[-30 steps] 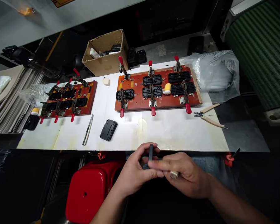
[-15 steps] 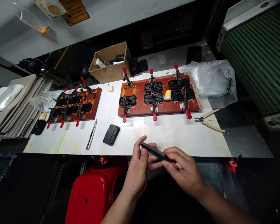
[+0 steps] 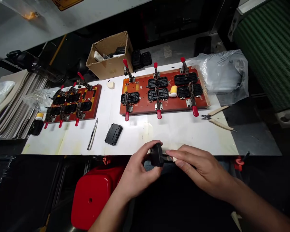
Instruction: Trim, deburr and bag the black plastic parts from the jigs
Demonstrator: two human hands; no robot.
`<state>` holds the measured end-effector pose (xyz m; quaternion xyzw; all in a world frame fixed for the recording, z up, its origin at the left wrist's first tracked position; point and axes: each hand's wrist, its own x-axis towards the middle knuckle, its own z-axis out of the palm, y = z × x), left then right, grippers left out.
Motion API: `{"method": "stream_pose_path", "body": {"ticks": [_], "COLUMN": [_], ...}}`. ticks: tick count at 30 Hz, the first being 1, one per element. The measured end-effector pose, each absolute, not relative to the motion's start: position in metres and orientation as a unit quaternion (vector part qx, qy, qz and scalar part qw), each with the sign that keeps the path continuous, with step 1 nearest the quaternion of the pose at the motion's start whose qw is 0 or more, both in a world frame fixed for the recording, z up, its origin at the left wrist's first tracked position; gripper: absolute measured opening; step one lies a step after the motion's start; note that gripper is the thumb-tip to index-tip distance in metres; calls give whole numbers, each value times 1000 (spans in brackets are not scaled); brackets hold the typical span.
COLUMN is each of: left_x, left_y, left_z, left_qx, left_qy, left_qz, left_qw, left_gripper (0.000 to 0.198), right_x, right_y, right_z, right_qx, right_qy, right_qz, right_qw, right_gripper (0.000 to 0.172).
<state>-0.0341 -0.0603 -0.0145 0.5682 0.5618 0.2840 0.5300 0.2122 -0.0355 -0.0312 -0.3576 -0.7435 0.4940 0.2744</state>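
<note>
The left hand (image 3: 143, 169) grips the black part (image 3: 157, 155) near the front edge of the table (image 3: 252, 138), the right hand (image 3: 201, 164) pinches a small tool (image 3: 169, 158) at its side, apparently for edge work, which calls for steady, light pressure next.

The black block-shaped part (image 3: 157, 154) at the near edge looks like matt plastic, as does the black rectangular case (image 3: 113, 134) left of it, smooth with a dull sheen. White sheeting (image 3: 130, 135) resembles smooth, yellow-stained paper; the grey tabletop (image 3: 253, 135) at right looks like dull, scuffed metal. The reddish-brown rectangular board (image 3: 176, 104) at far centre has a smooth, faintly shiny face, its toggle clamps (image 3: 159, 105) metallic with glossy red grips (image 3: 159, 114). The tan open box (image 3: 110, 67) beyond is matt cardboard, the clear bag (image 3: 228, 77) at far right crinkled, shiny plastic, and the red stool (image 3: 94, 187) at near left glossy, smooth plastic.
</note>
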Motion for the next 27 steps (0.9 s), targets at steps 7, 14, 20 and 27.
{"method": "stream_pose_path", "body": {"ticks": [7, 14, 20, 27], "left_x": [-32, -31, -28, -24], "left_y": [-60, -64, -64, -65], "left_z": [-11, -15, -13, -4], "left_qx": [539, 499, 511, 526], "left_qy": [555, 551, 532, 493], "left_qz": [291, 303, 290, 275], "left_qw": [563, 596, 610, 636], "left_gripper": [69, 71, 66, 66], "right_x": [212, 211, 216, 225], "right_y": [-31, -32, -24, 1], "right_z": [-25, -27, -36, -43], "right_qx": [-301, -299, -348, -527], "right_qy": [-809, -814, -805, -713], "right_qz": [397, 388, 375, 392], "right_qw": [314, 313, 299, 246], "right_gripper": [49, 49, 42, 33]}}
